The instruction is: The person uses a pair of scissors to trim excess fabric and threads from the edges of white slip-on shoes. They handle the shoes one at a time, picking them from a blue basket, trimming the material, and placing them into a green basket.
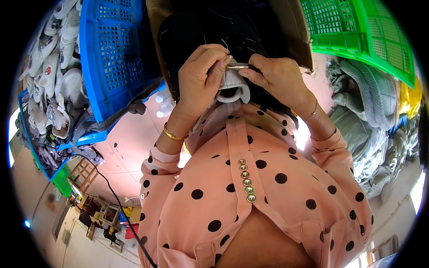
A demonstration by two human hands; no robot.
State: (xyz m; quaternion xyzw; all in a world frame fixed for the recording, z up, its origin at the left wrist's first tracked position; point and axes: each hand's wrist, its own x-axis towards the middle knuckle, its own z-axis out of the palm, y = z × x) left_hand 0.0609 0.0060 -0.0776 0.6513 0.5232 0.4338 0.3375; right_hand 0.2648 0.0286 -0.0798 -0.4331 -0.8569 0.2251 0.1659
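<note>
Both hands closed, working at 1 spot just above the lap. Left hand (202, 73) pinches the far end of a pale shoe (232, 81), thumb against forefinger. Right hand (281, 80) grips a slim metal tool (239, 65) between thumb and fingers; the tool lies across the shoe's far part, tip reaching the left fingertips. Looks like a small blade or snips; can't tell which, and exact tip contact is covered.

To do it well, I'd say: hold the shoe firm in the left so the material doesn't fold under the tool. Tool flat and shallow, short strokes, right thumb for control. Main risk is the left thumb: the tip points straight at it, so pinch just off the tool's line. Angle away from the upper to avoid nicking it. A steadier rest for the near end would help too; it looks largely unsupported.

Orientation: shoe is in front of the torso, between the 2 hands. Rounded rim and dark opening face the wearer. Long axis seems to run away from the body, roughly square to the tool. Far end is hidden by fingers, so can't confirm toe vs heel.
</note>
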